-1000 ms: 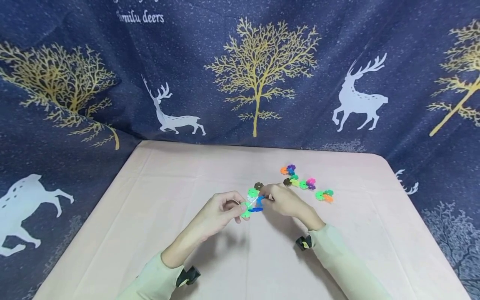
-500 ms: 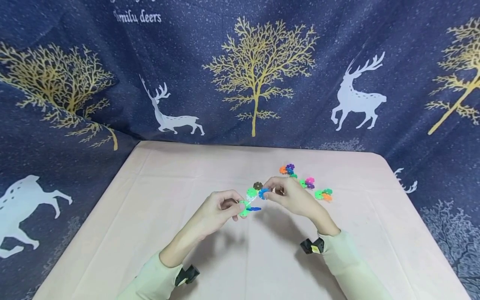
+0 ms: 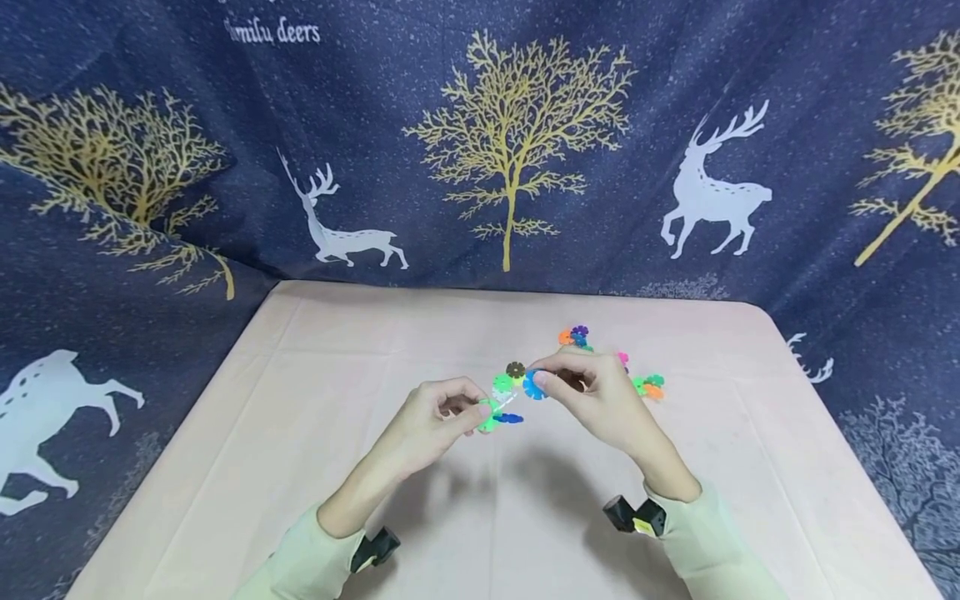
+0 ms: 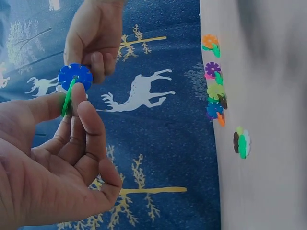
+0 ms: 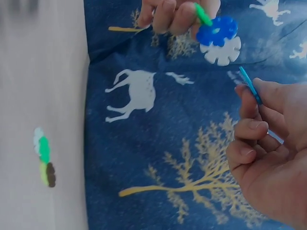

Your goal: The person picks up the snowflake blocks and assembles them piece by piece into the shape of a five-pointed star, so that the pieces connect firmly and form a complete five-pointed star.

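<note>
Our left hand [image 3: 435,425] pinches a bright-green notched plastic disc [image 4: 67,104] joined to a dark-blue notched plastic disc [image 5: 223,28]; right of the bright-green one, our right hand [image 3: 600,398] pinches a light-blue notched plastic disc [image 3: 530,387]. All look light and stiff; we'd hold rims.

The head view looks forward and down, from farthest off, at the table [image 3: 337,358] and deer-printed cloth [image 3: 360,125]; both wrist views, close in and turned sideways (the table runs upright), face that cloth, sharing left hand [image 4: 67,177], right hand [image 5: 278,158] and dark blue disc [image 4: 81,71]
</note>
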`<control>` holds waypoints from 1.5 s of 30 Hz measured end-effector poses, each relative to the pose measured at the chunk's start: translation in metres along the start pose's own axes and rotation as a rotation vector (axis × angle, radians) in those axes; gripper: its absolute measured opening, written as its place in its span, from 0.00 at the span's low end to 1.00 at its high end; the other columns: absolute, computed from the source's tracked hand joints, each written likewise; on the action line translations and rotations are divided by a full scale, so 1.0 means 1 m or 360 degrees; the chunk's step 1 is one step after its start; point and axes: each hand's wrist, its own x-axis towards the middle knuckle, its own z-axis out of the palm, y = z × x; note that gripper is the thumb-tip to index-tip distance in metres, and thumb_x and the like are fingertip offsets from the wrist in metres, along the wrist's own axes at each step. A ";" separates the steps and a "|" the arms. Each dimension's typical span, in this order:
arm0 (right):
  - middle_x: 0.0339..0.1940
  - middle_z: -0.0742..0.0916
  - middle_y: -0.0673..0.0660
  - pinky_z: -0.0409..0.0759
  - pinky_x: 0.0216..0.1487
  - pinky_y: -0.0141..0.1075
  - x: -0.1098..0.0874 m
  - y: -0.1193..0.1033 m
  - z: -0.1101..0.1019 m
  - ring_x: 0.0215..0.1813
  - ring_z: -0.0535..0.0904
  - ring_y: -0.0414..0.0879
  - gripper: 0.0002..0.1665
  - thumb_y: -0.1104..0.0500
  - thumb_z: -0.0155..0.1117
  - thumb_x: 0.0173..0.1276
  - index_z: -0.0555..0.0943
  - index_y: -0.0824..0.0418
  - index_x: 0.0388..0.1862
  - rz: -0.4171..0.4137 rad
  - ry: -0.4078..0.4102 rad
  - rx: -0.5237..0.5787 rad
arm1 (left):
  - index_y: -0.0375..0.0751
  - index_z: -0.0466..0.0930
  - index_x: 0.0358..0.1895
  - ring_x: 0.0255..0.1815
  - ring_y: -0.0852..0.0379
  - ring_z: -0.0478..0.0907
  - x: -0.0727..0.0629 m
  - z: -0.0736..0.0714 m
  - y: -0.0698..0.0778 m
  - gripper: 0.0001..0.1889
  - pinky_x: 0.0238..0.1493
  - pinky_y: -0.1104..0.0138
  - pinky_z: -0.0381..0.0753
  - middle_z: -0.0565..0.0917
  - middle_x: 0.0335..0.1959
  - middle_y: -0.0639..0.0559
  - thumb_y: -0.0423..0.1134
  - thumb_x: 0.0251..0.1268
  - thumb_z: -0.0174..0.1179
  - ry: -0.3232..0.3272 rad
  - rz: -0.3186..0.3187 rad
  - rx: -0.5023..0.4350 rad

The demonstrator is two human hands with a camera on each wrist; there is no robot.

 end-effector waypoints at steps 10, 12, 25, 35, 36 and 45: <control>0.28 0.81 0.44 0.67 0.26 0.32 -0.003 -0.015 0.000 0.25 0.68 0.40 0.11 0.67 0.68 0.67 0.89 0.54 0.44 -0.0177 0.0020 -0.0079 | 0.50 0.85 0.37 0.34 0.60 0.80 -0.003 -0.001 0.008 0.03 0.43 0.62 0.73 0.84 0.28 0.60 0.42 0.68 0.64 0.0032 0.0101 0.0134; 0.28 0.81 0.44 0.67 0.27 0.31 -0.003 -0.017 0.000 0.26 0.68 0.40 0.11 0.67 0.68 0.67 0.89 0.54 0.44 -0.0184 0.0013 -0.0086 | 0.51 0.85 0.36 0.34 0.61 0.80 -0.004 -0.001 0.010 0.03 0.43 0.61 0.73 0.83 0.28 0.61 0.42 0.68 0.64 0.0037 0.0108 0.0163; 0.27 0.81 0.44 0.66 0.27 0.32 -0.003 -0.019 0.001 0.27 0.68 0.40 0.11 0.68 0.68 0.67 0.88 0.54 0.43 -0.0199 0.0013 -0.0068 | 0.54 0.85 0.36 0.35 0.62 0.79 -0.005 -0.002 0.015 0.03 0.42 0.61 0.73 0.83 0.27 0.63 0.43 0.68 0.63 0.0031 0.0120 0.0241; 0.27 0.81 0.43 0.67 0.27 0.31 -0.004 -0.016 0.000 0.26 0.68 0.40 0.10 0.67 0.67 0.68 0.88 0.54 0.43 -0.0188 -0.0004 -0.0067 | 0.56 0.84 0.36 0.35 0.62 0.78 -0.007 -0.003 0.017 0.03 0.40 0.60 0.74 0.82 0.27 0.64 0.44 0.68 0.63 0.0024 0.0135 0.0250; 0.27 0.80 0.43 0.67 0.27 0.31 -0.004 -0.015 0.000 0.27 0.68 0.40 0.10 0.67 0.67 0.68 0.88 0.53 0.43 -0.0177 -0.0008 -0.0065 | 0.56 0.84 0.36 0.35 0.62 0.78 -0.008 -0.003 0.017 0.02 0.40 0.59 0.74 0.82 0.27 0.64 0.44 0.68 0.63 0.0024 0.0134 0.0250; 0.26 0.80 0.42 0.68 0.27 0.32 -0.005 -0.016 0.001 0.27 0.69 0.39 0.09 0.64 0.68 0.68 0.88 0.51 0.42 -0.0147 -0.0014 -0.0095 | 0.57 0.84 0.36 0.35 0.62 0.79 -0.008 -0.003 0.020 0.02 0.39 0.61 0.74 0.83 0.28 0.65 0.44 0.68 0.63 0.0021 0.0131 0.0244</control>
